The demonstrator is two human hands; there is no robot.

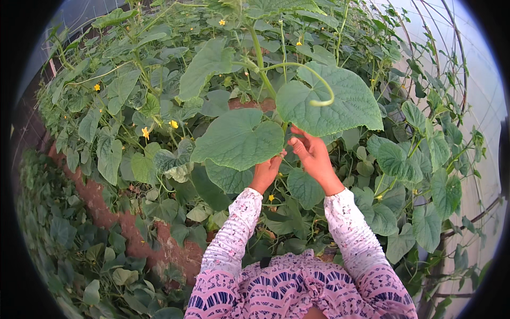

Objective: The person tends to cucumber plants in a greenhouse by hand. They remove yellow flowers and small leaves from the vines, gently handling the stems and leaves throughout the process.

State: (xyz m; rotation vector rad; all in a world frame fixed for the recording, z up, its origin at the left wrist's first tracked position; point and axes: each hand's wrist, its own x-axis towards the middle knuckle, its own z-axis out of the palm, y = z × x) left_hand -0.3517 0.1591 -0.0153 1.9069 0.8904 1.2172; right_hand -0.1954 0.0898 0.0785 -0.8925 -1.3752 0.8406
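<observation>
A tall cucumber vine stem (pixel 259 56) rises in front of me, with broad green leaves and a curled tendril (pixel 327 83). My left hand (pixel 267 171) is at the stem, partly covered by a large leaf (pixel 239 139); its fingertips are pinched together, but what lies between them is too small to tell. Just right of the stem, beneath another broad leaf (pixel 330 97), my right hand (pixel 312 153) has its thumb and fingers bent close to the vine. Whether it grips the stem cannot be seen. Floral sleeves cover both forearms.
Dense cucumber plants with yellow flowers (pixel 173 124) surround my hands, some trained on upright strings (pixel 283 52). A strip of reddish-brown soil (pixel 127 227) runs at the lower left between rows. On the right stands a pale greenhouse film wall (pixel 484 159) with curved poles (pixel 462 52).
</observation>
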